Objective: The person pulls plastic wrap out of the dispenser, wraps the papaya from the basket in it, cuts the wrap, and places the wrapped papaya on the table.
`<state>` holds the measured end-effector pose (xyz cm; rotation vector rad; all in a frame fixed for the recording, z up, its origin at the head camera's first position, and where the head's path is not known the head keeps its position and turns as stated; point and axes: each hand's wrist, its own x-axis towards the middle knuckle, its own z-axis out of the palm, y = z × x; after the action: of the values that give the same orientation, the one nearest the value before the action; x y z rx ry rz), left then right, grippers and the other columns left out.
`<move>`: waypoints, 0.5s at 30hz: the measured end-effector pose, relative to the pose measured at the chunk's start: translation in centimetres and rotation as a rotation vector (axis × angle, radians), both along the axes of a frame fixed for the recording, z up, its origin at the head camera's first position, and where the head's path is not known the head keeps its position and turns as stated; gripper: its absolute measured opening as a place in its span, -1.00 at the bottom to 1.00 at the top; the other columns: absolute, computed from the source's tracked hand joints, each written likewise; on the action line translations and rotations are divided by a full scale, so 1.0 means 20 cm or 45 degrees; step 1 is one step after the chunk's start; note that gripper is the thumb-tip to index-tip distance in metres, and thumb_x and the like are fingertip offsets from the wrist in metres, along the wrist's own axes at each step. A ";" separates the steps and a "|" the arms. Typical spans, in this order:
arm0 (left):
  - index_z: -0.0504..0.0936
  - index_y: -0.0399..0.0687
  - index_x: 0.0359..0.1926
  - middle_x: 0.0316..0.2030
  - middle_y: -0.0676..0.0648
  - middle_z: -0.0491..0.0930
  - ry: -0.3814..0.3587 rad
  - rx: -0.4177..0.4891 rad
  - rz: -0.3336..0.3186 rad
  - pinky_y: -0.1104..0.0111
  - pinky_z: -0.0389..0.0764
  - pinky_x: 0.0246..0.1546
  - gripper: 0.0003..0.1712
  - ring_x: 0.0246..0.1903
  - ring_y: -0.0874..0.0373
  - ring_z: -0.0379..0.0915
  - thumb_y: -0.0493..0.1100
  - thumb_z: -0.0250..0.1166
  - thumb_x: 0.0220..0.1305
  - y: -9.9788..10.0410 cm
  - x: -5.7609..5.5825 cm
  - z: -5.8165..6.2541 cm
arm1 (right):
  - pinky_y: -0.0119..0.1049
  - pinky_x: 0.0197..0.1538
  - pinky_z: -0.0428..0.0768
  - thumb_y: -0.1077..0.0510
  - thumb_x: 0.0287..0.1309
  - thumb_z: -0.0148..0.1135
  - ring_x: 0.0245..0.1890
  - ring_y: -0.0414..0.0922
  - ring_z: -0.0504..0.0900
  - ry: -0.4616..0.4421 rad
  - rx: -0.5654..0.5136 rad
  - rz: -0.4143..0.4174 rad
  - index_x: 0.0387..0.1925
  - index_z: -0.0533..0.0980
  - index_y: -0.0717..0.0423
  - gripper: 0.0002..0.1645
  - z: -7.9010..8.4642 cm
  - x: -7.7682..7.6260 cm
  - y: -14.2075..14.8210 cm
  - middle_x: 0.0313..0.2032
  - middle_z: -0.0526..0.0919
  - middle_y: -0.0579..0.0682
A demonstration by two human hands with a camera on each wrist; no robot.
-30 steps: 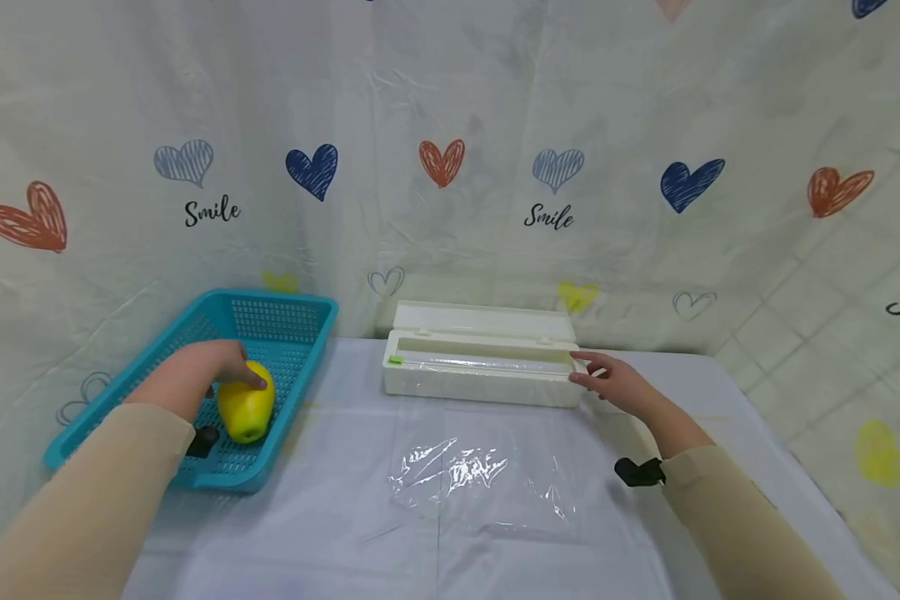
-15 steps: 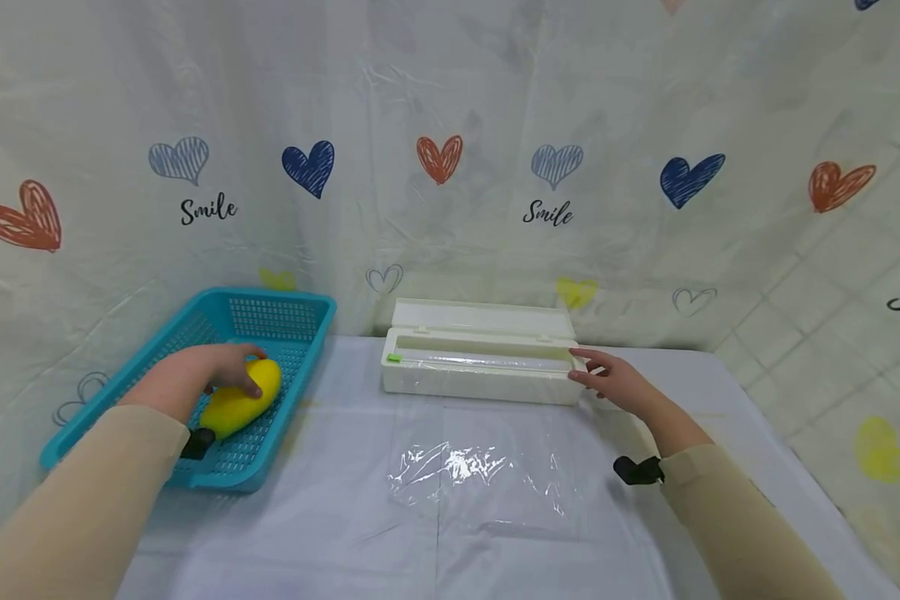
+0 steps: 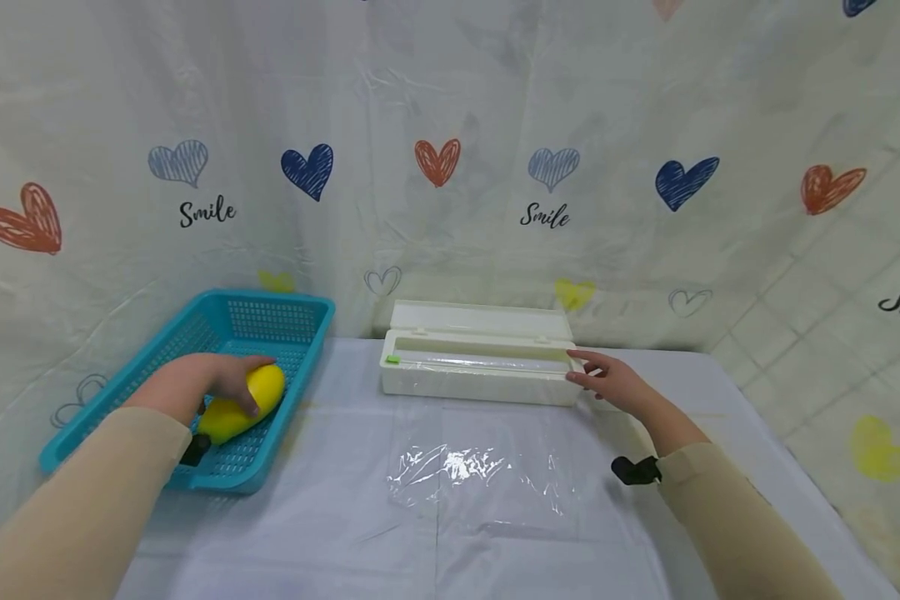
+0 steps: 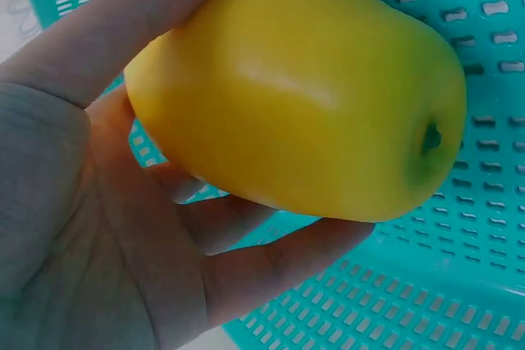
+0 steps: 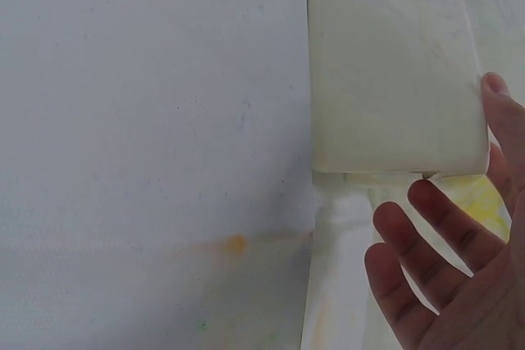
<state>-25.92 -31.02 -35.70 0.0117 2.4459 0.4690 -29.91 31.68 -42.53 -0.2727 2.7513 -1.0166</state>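
My left hand holds a yellow, oblong fruit inside the blue mesh basket. In the left wrist view, the thumb lies along one side of the fruit and the fingers support the other; its green-tinged end has a small dark stem spot. On the right, my right hand pinches the right end of a white cling film dispenser between thumb and index finger, the other fingers spread loosely below the corner. The dispenser's lid is raised, and a film roll lies within.
A clear sheet of film spreads over the white-covered table in front of the dispenser. A green slider sits at its left end. Behind stands a heart-printed curtain.
Within the basket, the left hand has turned the fruit from nearly upright to slanting, its upper end shifting right. The right hand keeps its place at the dispenser.
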 end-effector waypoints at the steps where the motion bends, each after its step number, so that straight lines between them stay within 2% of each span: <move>1: -0.07 -0.04 0.55 0.28 -0.59 0.05 -0.004 -0.007 -0.003 -0.12 0.60 -0.21 0.19 0.08 -0.45 0.24 -0.11 0.52 0.08 0.00 0.00 0.00 | -0.07 -0.04 0.62 -0.33 0.25 0.21 0.00 0.07 0.56 0.000 0.002 0.000 0.49 0.21 -0.01 -0.08 0.00 0.00 0.00 0.15 0.43 0.25; 11: 0.03 -0.03 0.51 0.19 -0.54 0.19 0.035 -0.104 -0.041 -0.16 0.55 -0.16 0.13 -0.01 -0.40 0.25 -0.17 0.52 0.02 0.01 -0.02 0.01 | -0.14 -0.07 0.62 -0.31 0.25 0.22 -0.07 0.06 0.59 -0.027 -0.013 -0.009 0.50 0.21 -0.04 -0.09 -0.01 0.00 0.00 0.15 0.45 0.27; 15: -0.02 0.00 0.53 0.17 -0.53 0.18 0.092 -0.056 -0.010 -0.13 0.56 -0.23 0.17 -0.03 -0.42 0.24 -0.18 0.51 0.01 -0.01 -0.02 0.04 | -0.13 -0.09 0.63 -0.28 0.28 0.21 -0.08 0.05 0.59 -0.022 -0.014 -0.001 0.50 0.20 0.00 -0.10 0.00 0.00 -0.01 0.14 0.44 0.28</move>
<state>-26.25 -31.21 -34.99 0.0204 2.5256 0.4176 -29.85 31.57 -42.59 -0.2627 2.7315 -1.0294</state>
